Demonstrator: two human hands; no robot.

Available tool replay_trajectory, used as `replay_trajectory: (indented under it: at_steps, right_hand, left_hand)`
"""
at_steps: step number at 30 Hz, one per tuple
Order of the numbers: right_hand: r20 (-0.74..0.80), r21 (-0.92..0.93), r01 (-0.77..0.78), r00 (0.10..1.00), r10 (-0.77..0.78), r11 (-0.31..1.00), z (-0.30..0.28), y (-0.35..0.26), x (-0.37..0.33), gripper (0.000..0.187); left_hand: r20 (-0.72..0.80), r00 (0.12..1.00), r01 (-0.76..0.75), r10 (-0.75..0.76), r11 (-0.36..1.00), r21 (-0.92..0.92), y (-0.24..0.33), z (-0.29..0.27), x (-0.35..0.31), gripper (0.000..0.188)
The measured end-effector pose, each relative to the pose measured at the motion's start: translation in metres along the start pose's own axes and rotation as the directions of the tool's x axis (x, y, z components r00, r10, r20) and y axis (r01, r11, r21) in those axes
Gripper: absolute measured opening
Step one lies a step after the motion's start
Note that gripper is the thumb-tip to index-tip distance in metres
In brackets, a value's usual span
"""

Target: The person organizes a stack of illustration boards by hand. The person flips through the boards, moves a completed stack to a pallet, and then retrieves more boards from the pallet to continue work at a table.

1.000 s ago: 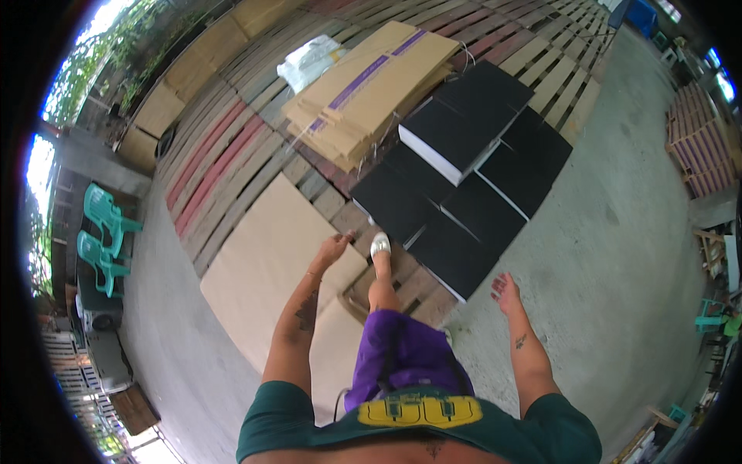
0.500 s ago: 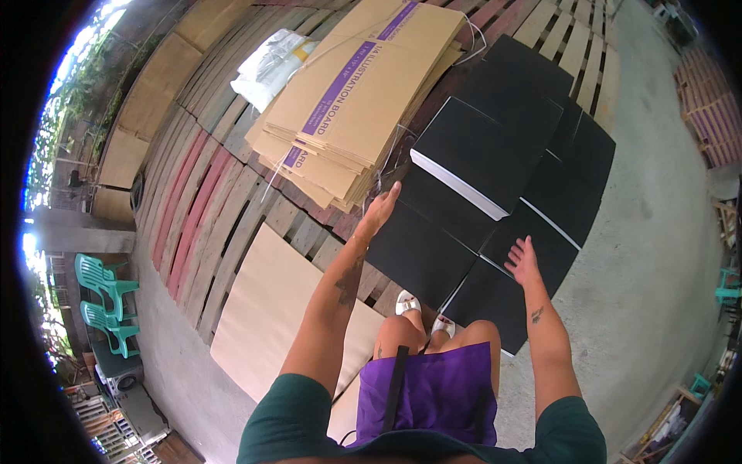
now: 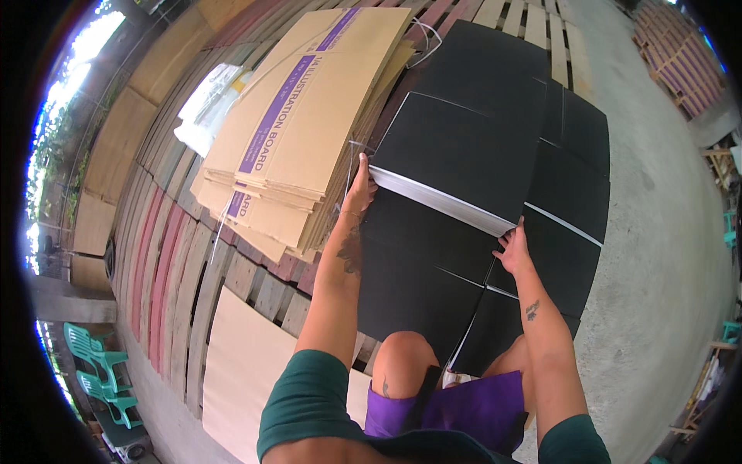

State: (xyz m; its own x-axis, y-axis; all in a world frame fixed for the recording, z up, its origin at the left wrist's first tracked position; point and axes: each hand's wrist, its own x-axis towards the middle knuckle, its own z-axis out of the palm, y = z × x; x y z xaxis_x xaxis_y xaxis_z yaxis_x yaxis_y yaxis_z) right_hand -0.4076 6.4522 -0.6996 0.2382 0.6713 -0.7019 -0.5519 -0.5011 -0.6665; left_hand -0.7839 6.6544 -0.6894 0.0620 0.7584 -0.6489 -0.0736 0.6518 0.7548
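Observation:
A thick stack of black boards (image 3: 471,151) with white edges lies on top of other black board stacks (image 3: 417,267). My left hand (image 3: 360,188) is at its near left corner, thumb up along the end and fingers curled at the side. At the near right corner, my right hand (image 3: 513,247) has its thumb against the edge and its fingers bent below it. The two hands grip the stack between them. Partly hidden are the fingertips of my left hand.
Left of the black stacks is a tied pile of brown cardboard-wrapped packages (image 3: 294,116) with purple bands. A white plastic bundle (image 3: 209,108) lies beyond it. A beige sheet (image 3: 239,371) leans near my left arm. Wooden pallets (image 3: 162,263) lie underneath; green chairs (image 3: 97,352) stand far left.
Both hands have moved in from apart and now touch the near corners of the upper black stack. My body has leaned forward, and the view has shifted with it.

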Motion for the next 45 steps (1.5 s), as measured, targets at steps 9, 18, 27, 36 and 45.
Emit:
replay_trajectory:
  at_steps: [9,18,27,36,45]
  right_hand:
    - [-0.118,0.004,0.022,0.993,-0.021,1.0,0.01,0.022,-0.003,0.097]
    - [-0.018,-0.228,-0.186,0.982,0.187,0.956,-0.008,0.074,-0.09,0.095]
    - [0.049,0.022,0.028,0.998,-0.029,0.999,-0.001,0.05,-0.02,0.068]
    - [0.127,0.074,-0.044,0.991,0.034,0.996,0.008,0.027,-0.038,0.064]
    - [0.031,0.171,0.098,0.994,-0.104,0.98,-0.006,0.031,-0.089,0.064]
  left_hand:
    - [0.074,0.963,-0.261,0.258,0.965,0.033,-0.011,-0.014,0.046,0.116]
    - [0.129,0.971,-0.207,0.199,0.977,0.05,-0.082,-0.11,-0.057,0.085]
    - [0.198,0.927,-0.311,0.317,0.948,-0.066,-0.075,-0.071,-0.066,0.074]
    - [0.197,0.925,-0.294,0.326,0.94,-0.175,-0.072,-0.091,-0.082,0.067]
    - [0.269,0.947,-0.162,0.178,0.984,-0.08,-0.002,-0.036,-0.21,0.065]
